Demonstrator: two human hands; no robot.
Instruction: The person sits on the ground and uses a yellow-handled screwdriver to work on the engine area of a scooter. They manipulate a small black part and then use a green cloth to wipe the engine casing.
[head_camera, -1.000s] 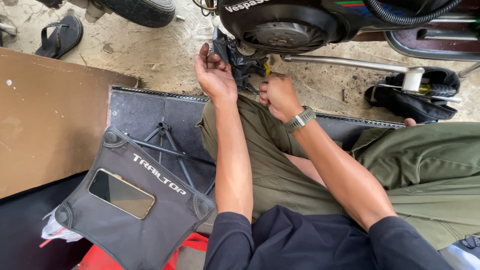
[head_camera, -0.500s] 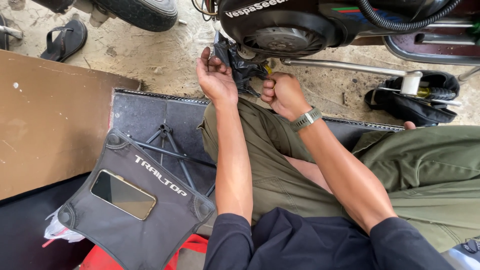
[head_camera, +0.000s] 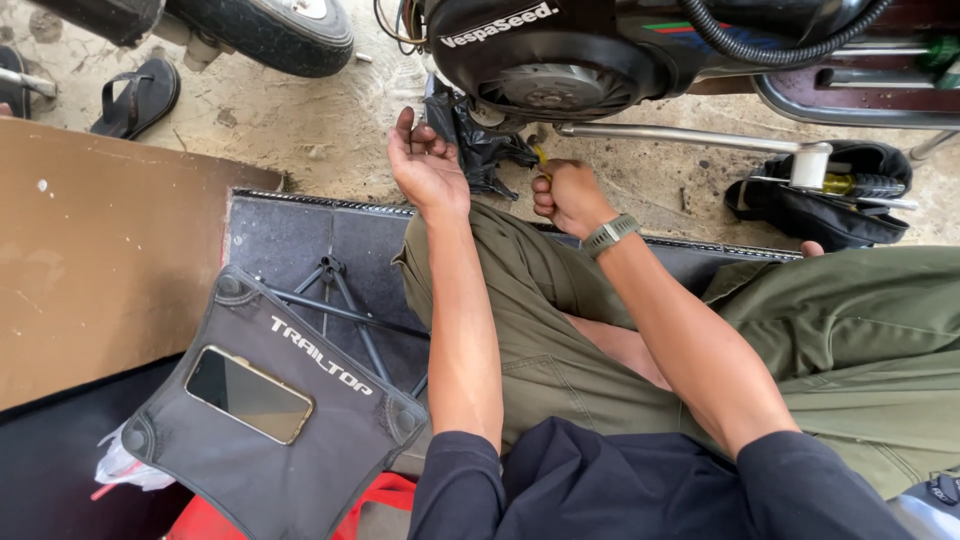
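I sit on a black mat with both arms stretched toward the underside of a scooter engine (head_camera: 545, 60). My left hand (head_camera: 425, 165) is palm up with curled fingers, against a crumpled black plastic bag (head_camera: 480, 145) under the engine. My right hand (head_camera: 568, 195), with a green watch on the wrist, is closed around a small tool with a yellow handle (head_camera: 541, 157) next to the bag. What the tool's tip touches is hidden.
A folding stool with a dark fabric seat (head_camera: 270, 410) stands at my left with a phone (head_camera: 248, 393) on it. A brown board (head_camera: 100, 260) lies further left. A black tool bag (head_camera: 830, 195) with screwdrivers sits right. A tyre (head_camera: 265, 30) and sandal (head_camera: 135, 95) lie beyond.
My view has shifted closer and lower on the engine. Both hands stay at the bag, and my left hand has rolled more palm up.
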